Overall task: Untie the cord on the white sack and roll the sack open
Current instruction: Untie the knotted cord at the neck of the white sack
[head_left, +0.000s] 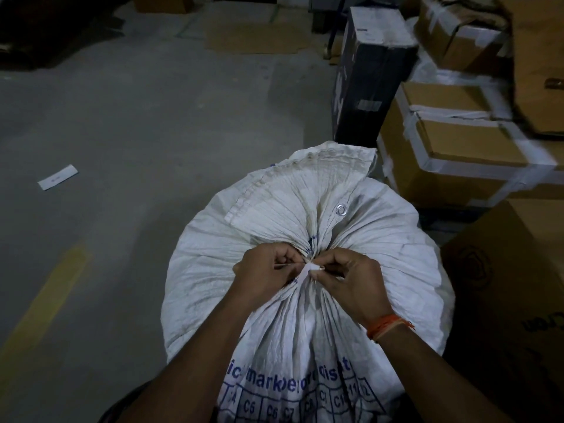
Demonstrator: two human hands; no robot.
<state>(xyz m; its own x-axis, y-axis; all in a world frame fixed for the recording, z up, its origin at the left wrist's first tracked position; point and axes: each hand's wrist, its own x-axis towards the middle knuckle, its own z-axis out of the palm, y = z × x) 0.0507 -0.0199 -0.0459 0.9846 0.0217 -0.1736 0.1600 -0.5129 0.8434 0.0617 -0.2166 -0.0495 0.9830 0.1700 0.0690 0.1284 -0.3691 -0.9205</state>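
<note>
A full white woven sack [213, 261] with blue print stands on the floor in front of me. Its neck is gathered tight at the middle, and the loose top flap with a metal eyelet [341, 209] fans out beyond the tie. A thin white cord [309, 268] is knotted around the neck. My left hand [265, 274] pinches the cord on the left side of the knot. My right hand [345, 279], with an orange thread band on its wrist, pinches the cord on the right side. My fingers hide most of the knot.
Taped cardboard boxes [464, 148] are stacked to the right of the sack, with a tall black box [369, 77] behind it and a brown carton [512, 285] at the near right. On the grey concrete floor lie a paper slip [57, 177] and a yellow painted line [45, 303].
</note>
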